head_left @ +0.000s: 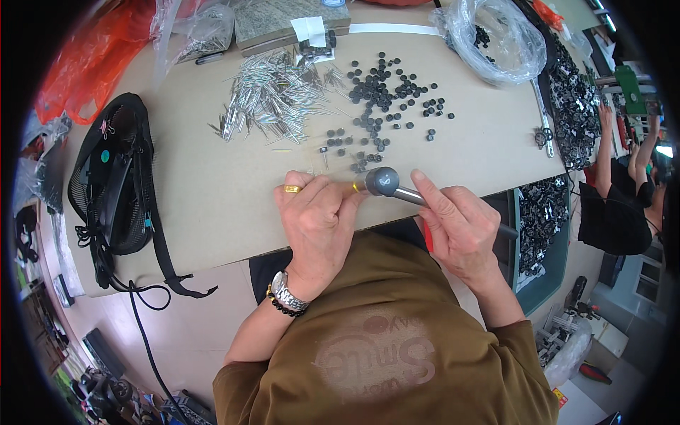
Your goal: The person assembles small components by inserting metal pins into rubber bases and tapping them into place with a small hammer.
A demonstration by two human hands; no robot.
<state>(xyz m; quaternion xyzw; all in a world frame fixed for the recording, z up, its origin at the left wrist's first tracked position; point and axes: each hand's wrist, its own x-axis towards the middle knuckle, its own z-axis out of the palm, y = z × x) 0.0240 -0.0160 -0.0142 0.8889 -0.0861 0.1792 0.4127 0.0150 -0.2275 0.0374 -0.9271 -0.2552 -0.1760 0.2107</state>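
My right hand [462, 228] grips a small hammer [383, 182] with a rounded grey head, a metal shaft and a dark grip; its index finger lies along the shaft. The hammer head is right beside the fingertips of my left hand [316, 211], which are pinched together at the table's near edge. Whatever they hold is hidden. Just beyond the left hand is a thin metal pin with a dark cap [324, 154]. Farther back lie a heap of thin silvery pins [273, 95] and many scattered small black round caps [382, 92].
A black mesh bag [117, 177] with straps lies at the left. Behind are a stone-like block [283, 25], a red plastic bag [92, 60] and a clear plastic bag [496, 46]. A wrench [544, 127] lies at the right, above a green bin [563, 262] of black parts. Another person works far right.
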